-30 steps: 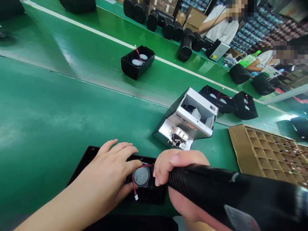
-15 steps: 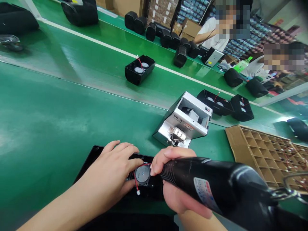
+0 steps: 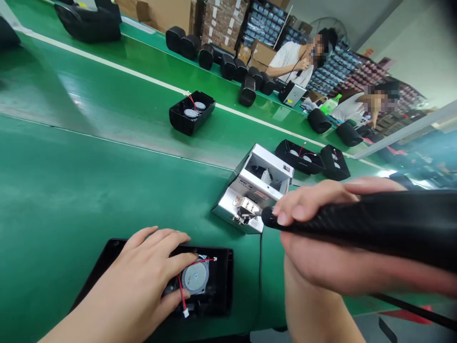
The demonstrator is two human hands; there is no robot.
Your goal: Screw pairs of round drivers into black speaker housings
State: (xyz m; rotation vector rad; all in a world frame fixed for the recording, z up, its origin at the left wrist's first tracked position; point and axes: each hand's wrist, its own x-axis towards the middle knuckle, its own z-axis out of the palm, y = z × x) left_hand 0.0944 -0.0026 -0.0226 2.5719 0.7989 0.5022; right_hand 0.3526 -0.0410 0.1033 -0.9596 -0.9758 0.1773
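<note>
My left hand (image 3: 153,267) lies with spread fingers over a black speaker housing (image 3: 224,286) on the green table. Its thumb and forefinger are beside a round grey speaker driver (image 3: 195,276) inside, with red wires ending in small white connectors. My palm hides the housing's left part. In my right hand (image 3: 314,238) is a black electric screwdriver (image 3: 385,224), held level with its tip pointing left. That tip is at the metal pick-up point of a silver screw feeder (image 3: 250,186); whether a screw is on it I cannot tell.
Open black housings with drivers stand beyond, one at centre (image 3: 192,114) and two (image 3: 300,157) behind the feeder. A white line (image 3: 143,78) runs along the table. Finished-looking black speakers (image 3: 247,91) line the far side, where two people (image 3: 291,59) sit. A cable (image 3: 260,271) trails from the feeder.
My right hand has lifted the screwdriver away from the housing, bringing its tip to the screw feeder. My left hand stays on the housing. The view has shifted, and the divided carton is hidden or out of view.
</note>
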